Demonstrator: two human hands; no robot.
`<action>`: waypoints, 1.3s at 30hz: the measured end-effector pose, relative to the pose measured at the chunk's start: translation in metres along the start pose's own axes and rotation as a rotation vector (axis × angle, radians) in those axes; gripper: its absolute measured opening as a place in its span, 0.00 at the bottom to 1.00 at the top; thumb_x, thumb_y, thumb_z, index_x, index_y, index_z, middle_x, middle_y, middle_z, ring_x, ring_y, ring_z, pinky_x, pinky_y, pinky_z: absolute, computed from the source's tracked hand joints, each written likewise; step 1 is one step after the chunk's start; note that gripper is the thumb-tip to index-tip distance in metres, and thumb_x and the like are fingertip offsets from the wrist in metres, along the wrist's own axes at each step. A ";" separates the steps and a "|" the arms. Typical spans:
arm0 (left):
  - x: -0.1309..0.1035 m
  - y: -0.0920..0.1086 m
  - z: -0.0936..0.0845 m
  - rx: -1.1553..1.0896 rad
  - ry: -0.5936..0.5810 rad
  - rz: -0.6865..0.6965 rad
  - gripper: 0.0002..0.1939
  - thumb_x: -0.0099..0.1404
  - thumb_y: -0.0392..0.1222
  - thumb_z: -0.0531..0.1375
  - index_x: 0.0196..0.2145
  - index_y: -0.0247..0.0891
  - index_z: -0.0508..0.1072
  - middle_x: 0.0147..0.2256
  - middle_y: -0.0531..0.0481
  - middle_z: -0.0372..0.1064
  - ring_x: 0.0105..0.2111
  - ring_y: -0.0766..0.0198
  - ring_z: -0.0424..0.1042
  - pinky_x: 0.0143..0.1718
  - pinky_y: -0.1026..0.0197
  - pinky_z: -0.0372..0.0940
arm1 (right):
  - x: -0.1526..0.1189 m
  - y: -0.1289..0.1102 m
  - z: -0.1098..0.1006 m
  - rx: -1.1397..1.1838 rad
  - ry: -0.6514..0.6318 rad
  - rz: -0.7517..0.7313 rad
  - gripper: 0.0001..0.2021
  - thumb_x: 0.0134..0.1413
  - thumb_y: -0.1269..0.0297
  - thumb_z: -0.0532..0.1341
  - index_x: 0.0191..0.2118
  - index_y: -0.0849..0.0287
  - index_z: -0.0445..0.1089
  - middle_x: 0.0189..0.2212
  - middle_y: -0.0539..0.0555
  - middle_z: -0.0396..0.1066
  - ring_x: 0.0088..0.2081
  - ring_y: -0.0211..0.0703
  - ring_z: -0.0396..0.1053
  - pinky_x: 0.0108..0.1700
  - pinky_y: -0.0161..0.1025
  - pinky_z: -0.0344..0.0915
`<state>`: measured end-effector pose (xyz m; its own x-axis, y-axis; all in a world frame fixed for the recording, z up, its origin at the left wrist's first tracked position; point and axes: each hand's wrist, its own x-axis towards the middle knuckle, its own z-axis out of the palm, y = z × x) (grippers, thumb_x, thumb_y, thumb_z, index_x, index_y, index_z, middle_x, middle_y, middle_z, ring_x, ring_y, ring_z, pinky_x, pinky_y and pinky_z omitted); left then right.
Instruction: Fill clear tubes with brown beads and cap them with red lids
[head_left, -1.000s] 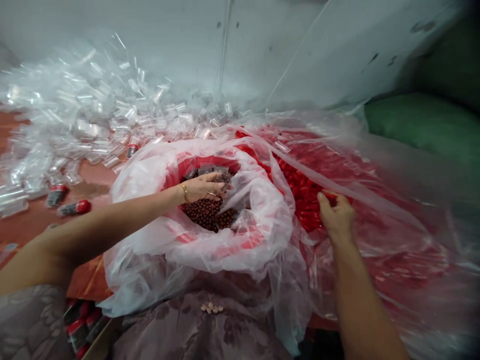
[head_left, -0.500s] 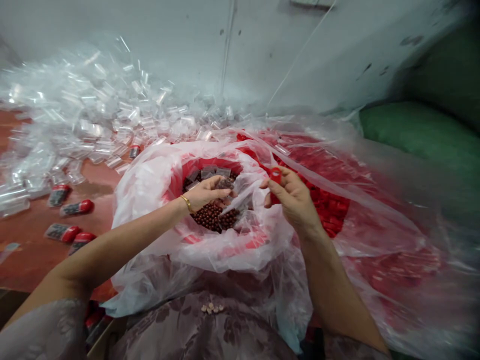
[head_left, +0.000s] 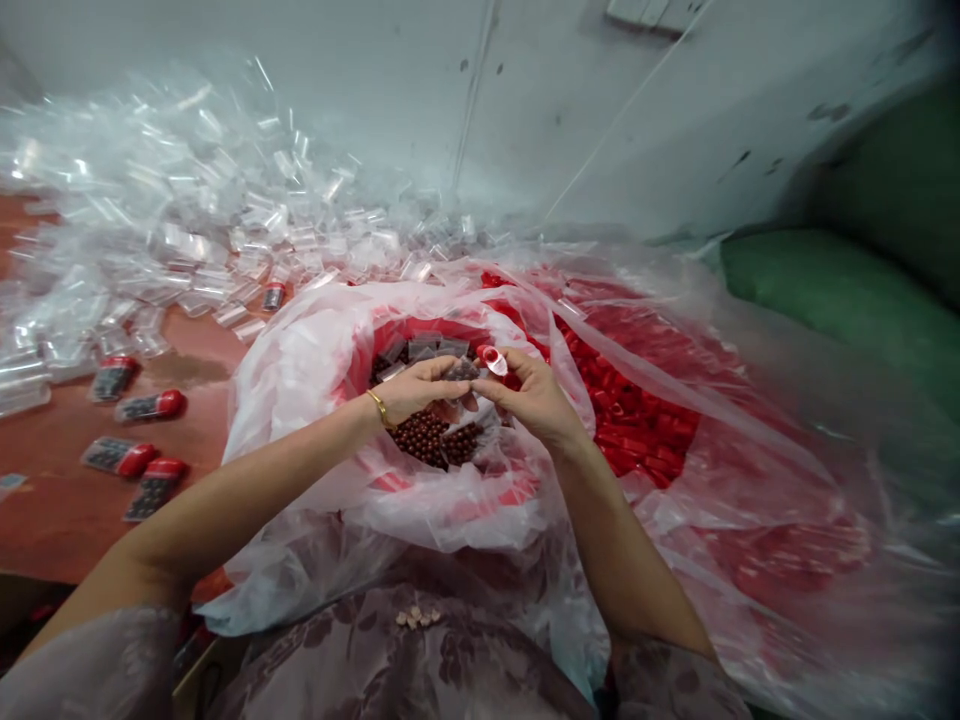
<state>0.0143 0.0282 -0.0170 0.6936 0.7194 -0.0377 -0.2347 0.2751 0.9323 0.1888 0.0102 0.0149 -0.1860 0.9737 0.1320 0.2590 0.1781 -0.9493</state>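
Observation:
Over a plastic-lined red tub (head_left: 390, 480), my two hands meet. My left hand (head_left: 424, 390), with a gold bracelet at its wrist, is closed on a clear plastic bottle (head_left: 461, 370) that has dark balls in it. Between the fingers of my right hand (head_left: 529, 395) is a red cap (head_left: 491, 358), held beside the bottle's end; whether they touch I cannot tell. Brown balls (head_left: 424, 437) lie in the tub below, along with several clear bottles (head_left: 424, 346).
A heap of clear bottles (head_left: 187, 240) covers the left back of the reddish table (head_left: 202, 345). Several filled, red-capped bottles (head_left: 150, 405) lie at the left. A clear bag of red caps (head_left: 645, 430) sits to the right, beside a green sack (head_left: 825, 290).
My right hand has moved left with the red cap, turning it, and now meets my left hand. The left hand stays over the tub with the bottle. The view has shifted slightly.

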 end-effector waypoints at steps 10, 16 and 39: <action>0.000 0.001 0.001 -0.004 0.014 0.041 0.27 0.48 0.56 0.67 0.35 0.34 0.64 0.28 0.51 0.69 0.24 0.71 0.67 0.26 0.67 0.64 | 0.009 0.005 -0.004 0.249 -0.128 0.179 0.19 0.39 0.52 0.68 0.28 0.56 0.59 0.14 0.39 0.54 0.12 0.28 0.50 0.13 0.28 0.55; 0.000 0.001 0.002 0.057 0.064 0.009 0.28 0.48 0.57 0.67 0.36 0.33 0.64 0.28 0.51 0.69 0.23 0.72 0.67 0.25 0.68 0.62 | 0.011 0.010 0.005 0.401 0.003 0.240 0.17 0.44 0.48 0.61 0.30 0.57 0.61 0.20 0.43 0.60 0.14 0.29 0.54 0.13 0.30 0.59; 0.004 -0.005 0.004 0.077 0.105 0.103 0.22 0.53 0.51 0.66 0.35 0.33 0.62 0.25 0.56 0.66 0.20 0.76 0.64 0.23 0.70 0.61 | -0.001 0.008 0.012 0.248 0.064 0.145 0.23 0.47 0.45 0.62 0.43 0.58 0.69 0.13 0.39 0.57 0.10 0.27 0.52 0.13 0.28 0.53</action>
<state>0.0206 0.0271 -0.0201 0.5930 0.8048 0.0256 -0.2447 0.1498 0.9580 0.1797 0.0091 0.0036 -0.1014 0.9948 0.0000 0.0378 0.0039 -0.9993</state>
